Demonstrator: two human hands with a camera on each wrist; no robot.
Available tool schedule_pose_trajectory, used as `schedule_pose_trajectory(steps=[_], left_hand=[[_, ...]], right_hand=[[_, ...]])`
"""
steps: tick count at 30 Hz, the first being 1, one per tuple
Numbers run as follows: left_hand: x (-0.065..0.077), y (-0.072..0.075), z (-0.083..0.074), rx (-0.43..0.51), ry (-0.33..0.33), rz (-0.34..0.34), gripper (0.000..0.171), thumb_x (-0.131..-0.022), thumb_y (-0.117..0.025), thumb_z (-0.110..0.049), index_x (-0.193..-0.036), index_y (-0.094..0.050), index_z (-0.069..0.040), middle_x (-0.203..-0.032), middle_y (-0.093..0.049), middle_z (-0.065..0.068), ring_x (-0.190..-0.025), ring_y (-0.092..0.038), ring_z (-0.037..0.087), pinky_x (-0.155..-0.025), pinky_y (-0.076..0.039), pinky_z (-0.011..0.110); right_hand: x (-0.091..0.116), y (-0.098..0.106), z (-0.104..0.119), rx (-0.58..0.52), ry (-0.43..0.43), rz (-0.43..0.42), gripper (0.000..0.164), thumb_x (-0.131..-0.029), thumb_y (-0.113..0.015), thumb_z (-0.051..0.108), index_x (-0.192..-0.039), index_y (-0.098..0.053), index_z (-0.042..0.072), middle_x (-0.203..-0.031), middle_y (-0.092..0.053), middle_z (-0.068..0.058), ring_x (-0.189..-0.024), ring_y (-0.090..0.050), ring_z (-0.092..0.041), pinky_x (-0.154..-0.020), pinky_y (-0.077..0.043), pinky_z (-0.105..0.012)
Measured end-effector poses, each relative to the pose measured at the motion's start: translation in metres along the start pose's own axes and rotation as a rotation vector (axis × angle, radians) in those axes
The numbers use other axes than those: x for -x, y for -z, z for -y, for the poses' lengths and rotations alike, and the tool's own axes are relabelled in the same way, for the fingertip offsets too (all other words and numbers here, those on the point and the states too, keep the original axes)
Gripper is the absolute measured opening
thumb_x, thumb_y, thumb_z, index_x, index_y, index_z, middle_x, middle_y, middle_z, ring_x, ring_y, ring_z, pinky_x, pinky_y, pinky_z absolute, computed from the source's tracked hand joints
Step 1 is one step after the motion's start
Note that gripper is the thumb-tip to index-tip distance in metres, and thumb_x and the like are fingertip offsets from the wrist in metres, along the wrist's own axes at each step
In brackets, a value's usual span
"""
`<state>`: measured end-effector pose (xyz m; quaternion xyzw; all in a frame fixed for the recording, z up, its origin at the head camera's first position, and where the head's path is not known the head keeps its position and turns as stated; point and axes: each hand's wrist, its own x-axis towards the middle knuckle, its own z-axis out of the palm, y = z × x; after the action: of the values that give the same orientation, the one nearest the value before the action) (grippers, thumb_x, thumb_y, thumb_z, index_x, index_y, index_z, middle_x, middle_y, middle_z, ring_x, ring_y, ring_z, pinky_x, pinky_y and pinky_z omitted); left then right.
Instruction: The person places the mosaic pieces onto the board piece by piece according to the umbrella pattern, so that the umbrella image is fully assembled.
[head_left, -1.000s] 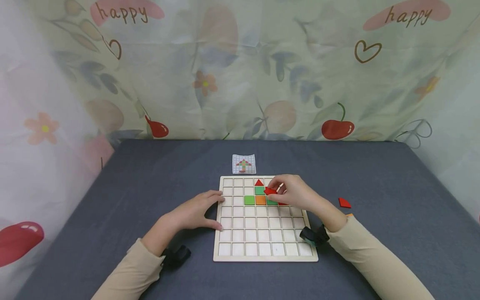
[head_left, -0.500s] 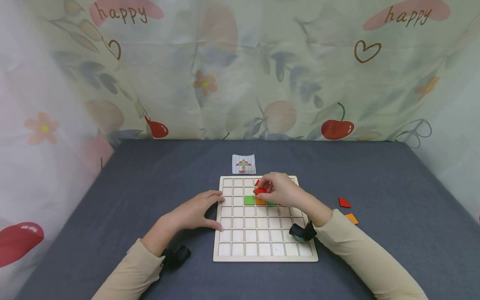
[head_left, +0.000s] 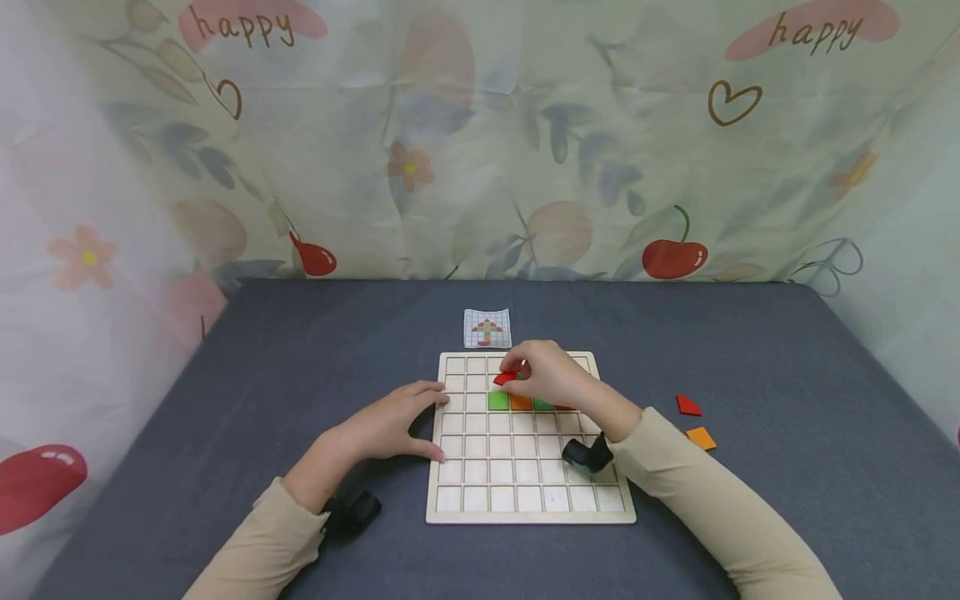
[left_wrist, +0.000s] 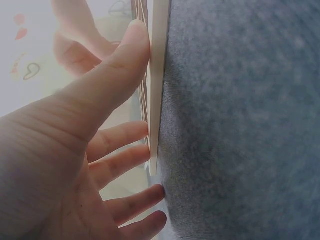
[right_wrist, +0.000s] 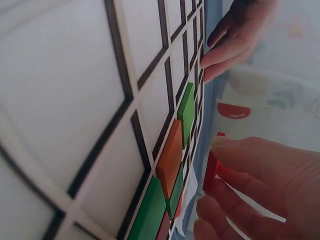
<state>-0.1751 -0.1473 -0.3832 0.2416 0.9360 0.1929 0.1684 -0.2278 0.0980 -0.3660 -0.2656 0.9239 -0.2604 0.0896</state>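
Beige sleeves (head_left: pixel 712 492) nearest us, and a black wrist camera (head_left: pixel 583 456) hangs over the white grid board (head_left: pixel 490 472): lower that wrist and it could brush the surface. Left hand (head_left: pixel 393 423) next, thumb and fingers spread wide, tips touching the board's left edge; a light touch, I'd judge, so a hard sideways shove might slide everything. Off right, an orange tile (head_left: pixel 702 438) and a loose red piece (head_left: pixel 687 406) lie on the dark cloth (head_left: pixel 780 375). Across the board: light green square (head_left: pixel 498 401), orange square (head_left: pixel 521 402), green square (head_left: pixel 543 404), in a row. Just beyond, the right hand (head_left: pixel 553 377) pinches a red piece (head_left: pixel 504 379) between thumb and fingers, above the board, not touching it! Tilted wrongly, it could catch on the raised lines; pinched loosely, it may drop askew. Farthest: pattern card (head_left: pixel 487 328), then flowered curtain (head_left: pixel 480 167).
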Motion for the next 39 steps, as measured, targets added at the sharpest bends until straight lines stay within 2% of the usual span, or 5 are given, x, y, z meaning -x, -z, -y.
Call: schedule_pose_trajectory(steps=[17,39], left_hand=[[0.0,0.001,0.0,0.008,-0.006,-0.002,0.08,-0.073,-0.075,-0.047,-0.136,-0.046,-0.009,-0.148,-0.036,0.012,-0.137,-0.034,0.029,-0.111,-0.031,0.046],[0.001,0.001,0.0,0.004,-0.019,-0.01,0.078,-0.074,-0.075,-0.046,-0.136,-0.047,-0.008,-0.148,-0.037,0.013,-0.137,-0.034,0.031,-0.111,-0.031,0.047]], right_hand=[[-0.01,-0.002,-0.003,0.044,0.04,0.049,0.019,-0.084,-0.07,0.017,-0.101,-0.071,0.01,-0.101,-0.07,-0.005,-0.087,-0.062,-0.018,-0.078,-0.051,-0.029],[-0.014,-0.006,-0.003,0.078,0.013,0.077,0.019,-0.084,-0.069,0.017,-0.102,-0.072,0.012,-0.103,-0.07,-0.003,-0.091,-0.062,-0.018,-0.08,-0.051,-0.031]])
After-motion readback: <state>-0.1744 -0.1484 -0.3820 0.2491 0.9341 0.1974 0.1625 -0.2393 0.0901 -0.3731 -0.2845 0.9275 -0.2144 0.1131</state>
